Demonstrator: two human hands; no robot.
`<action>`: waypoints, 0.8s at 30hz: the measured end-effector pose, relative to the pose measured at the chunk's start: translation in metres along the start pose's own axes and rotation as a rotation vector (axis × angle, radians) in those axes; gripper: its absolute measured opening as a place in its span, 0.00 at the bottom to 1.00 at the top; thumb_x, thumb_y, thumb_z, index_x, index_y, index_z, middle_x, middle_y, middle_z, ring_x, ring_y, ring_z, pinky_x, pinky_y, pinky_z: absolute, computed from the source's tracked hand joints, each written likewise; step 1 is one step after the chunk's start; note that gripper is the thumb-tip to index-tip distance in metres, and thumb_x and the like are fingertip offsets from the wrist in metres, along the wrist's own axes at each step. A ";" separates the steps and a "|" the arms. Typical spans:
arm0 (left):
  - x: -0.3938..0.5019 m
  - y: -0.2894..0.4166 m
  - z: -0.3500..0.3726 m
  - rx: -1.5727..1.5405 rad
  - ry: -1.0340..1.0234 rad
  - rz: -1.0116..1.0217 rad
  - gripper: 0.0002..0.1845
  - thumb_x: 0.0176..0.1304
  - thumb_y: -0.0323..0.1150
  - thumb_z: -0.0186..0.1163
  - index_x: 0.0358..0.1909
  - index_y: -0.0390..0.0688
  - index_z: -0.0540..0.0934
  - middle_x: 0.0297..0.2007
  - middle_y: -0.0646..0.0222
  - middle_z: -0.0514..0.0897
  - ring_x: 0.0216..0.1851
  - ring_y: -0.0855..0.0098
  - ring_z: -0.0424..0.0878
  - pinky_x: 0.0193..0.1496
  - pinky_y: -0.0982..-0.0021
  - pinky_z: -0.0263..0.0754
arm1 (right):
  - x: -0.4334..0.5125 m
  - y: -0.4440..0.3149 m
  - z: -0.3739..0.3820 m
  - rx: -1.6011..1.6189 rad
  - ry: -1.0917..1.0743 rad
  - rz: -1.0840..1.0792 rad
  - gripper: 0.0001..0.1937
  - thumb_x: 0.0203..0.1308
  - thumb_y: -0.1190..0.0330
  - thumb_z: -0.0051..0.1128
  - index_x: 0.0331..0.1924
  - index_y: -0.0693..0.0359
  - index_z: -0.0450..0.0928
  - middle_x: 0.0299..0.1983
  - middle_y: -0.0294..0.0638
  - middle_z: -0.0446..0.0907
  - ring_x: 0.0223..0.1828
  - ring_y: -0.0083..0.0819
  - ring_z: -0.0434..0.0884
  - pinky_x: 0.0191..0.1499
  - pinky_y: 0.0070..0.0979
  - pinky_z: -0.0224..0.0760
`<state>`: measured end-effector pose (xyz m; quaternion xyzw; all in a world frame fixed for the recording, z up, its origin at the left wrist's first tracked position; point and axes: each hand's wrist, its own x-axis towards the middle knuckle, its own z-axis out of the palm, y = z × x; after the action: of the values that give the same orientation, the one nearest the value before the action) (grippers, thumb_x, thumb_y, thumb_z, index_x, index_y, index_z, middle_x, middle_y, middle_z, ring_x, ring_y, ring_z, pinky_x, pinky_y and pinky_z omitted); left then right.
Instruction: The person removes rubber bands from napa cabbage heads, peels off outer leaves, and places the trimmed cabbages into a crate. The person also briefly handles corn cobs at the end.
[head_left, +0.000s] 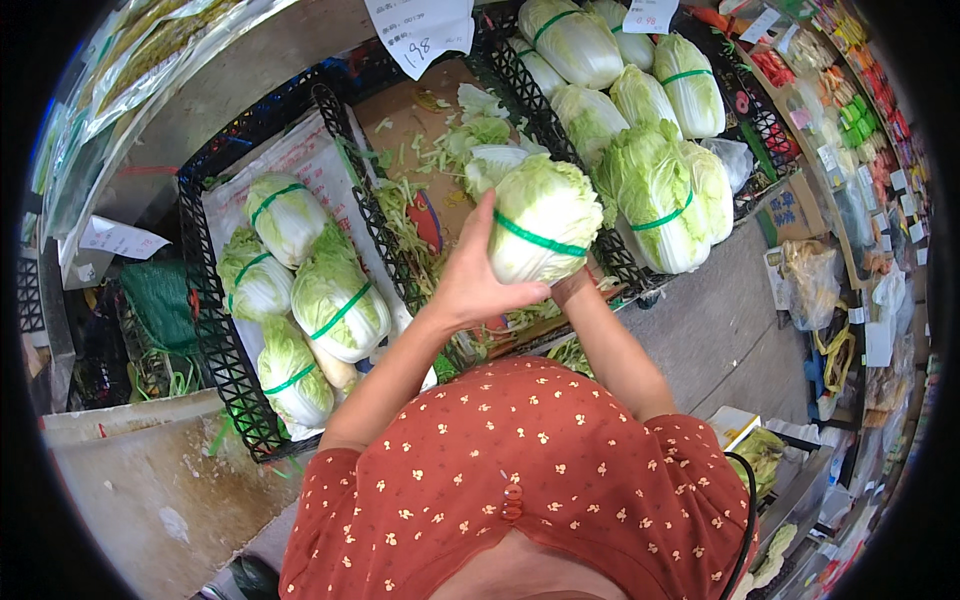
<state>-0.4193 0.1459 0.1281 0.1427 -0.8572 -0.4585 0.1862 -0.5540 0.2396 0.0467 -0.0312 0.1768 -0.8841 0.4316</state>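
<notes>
A napa cabbage (544, 206) with a green band around its middle is held up in front of me, over the middle crate. My left hand (480, 274) grips its near left side, thumb and fingers spread around it. At its lower right, my right hand (574, 286) supports it; the fingers are mostly hidden behind the cabbage. Beneath lies a cardboard liner (397, 112) strewn with leaf scraps and loose cabbage leaves (480, 127). More banded napa cabbages stand to the right, the closest being a leafy one (660, 202).
The left black plastic crate (232, 390) holds several banded cabbages (341, 307) on a printed sack liner. Price cards (424, 34) hang at the far edge. Shelves with packaged goods (855, 120) line the right, beyond the grey floor (727, 315). A stained board (165, 480) stands at lower left.
</notes>
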 end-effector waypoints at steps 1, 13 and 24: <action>-0.001 -0.004 0.006 0.027 -0.019 0.036 0.60 0.34 0.44 0.75 0.68 0.32 0.51 0.63 0.47 0.62 0.64 0.56 0.62 0.63 0.62 0.60 | -0.001 0.002 0.000 0.009 0.091 0.012 0.28 0.69 0.49 0.31 0.66 0.57 0.58 0.63 0.42 0.67 0.61 0.39 0.69 0.64 0.36 0.62; -0.010 -0.075 0.004 -1.791 -0.059 -0.384 0.47 0.43 0.51 0.72 0.62 0.37 0.64 0.57 0.56 0.73 0.57 0.60 0.74 0.61 0.57 0.68 | -0.018 -0.042 0.009 -1.314 0.411 0.216 0.29 0.66 0.50 0.40 0.53 0.72 0.69 0.53 0.54 0.73 0.56 0.36 0.71 0.57 0.30 0.62; -0.044 -0.102 -0.003 -1.878 0.007 -0.402 0.45 0.42 0.46 0.74 0.61 0.38 0.66 0.56 0.56 0.75 0.58 0.58 0.72 0.64 0.57 0.65 | -0.029 -0.009 -0.013 -1.340 -0.001 0.136 0.19 0.70 0.60 0.39 0.45 0.70 0.75 0.40 0.41 0.79 0.43 0.24 0.77 0.43 0.23 0.69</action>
<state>-0.3716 0.1074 0.0359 0.0812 -0.0989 -0.9811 0.1451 -0.5453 0.2709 0.0400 -0.2812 0.6884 -0.5542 0.3740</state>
